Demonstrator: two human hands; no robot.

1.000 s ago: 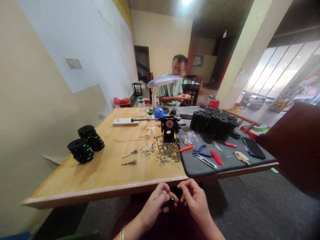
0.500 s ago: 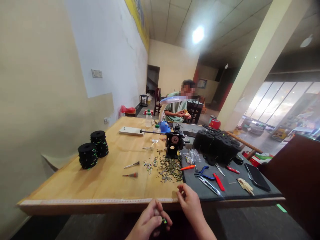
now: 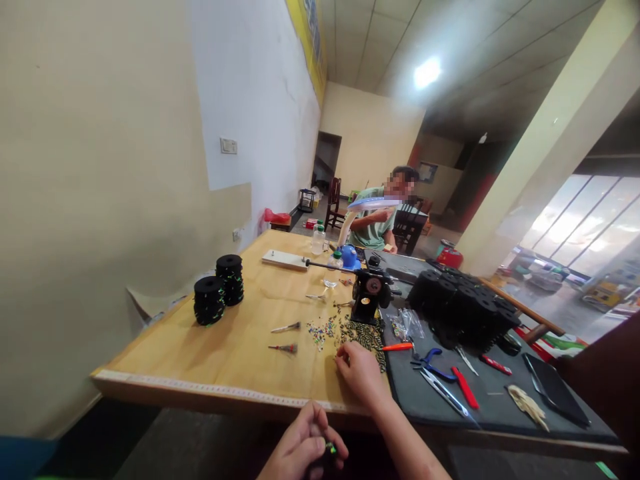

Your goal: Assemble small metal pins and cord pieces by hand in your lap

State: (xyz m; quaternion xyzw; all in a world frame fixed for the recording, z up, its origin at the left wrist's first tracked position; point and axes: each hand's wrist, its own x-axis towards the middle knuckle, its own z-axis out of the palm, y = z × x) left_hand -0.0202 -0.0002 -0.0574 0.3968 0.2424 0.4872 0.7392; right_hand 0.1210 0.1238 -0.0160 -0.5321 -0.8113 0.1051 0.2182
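Near the front table edge, my left hand (image 3: 307, 443) is curled round something small and dark with bright green bits (image 3: 331, 449); most of it is hidden in the fingers. My right hand (image 3: 356, 370) rests over the wooden table, its fingertips pinched together at the near side of a heap of small dark and golden pieces (image 3: 364, 333). Whatever it may hold is too small to see. Small coloured beads (image 3: 323, 330) are scattered left of the heap. A black winding device (image 3: 371, 297) with a long rod stands just behind it.
Black spools (image 3: 209, 301) stand at the left. Two brushes (image 3: 284, 348) lie mid-table. On the dark mat are blue pliers (image 3: 437, 365), tweezers (image 3: 444, 393), a red-handled tool (image 3: 465, 388) and many black spools (image 3: 460, 303). A person (image 3: 373, 230) sits beyond the lamp.
My right hand has moved forward from the table edge to the small pieces. My left hand keeps its hold. The view has turned left, and the seated person's hands have moved apart.
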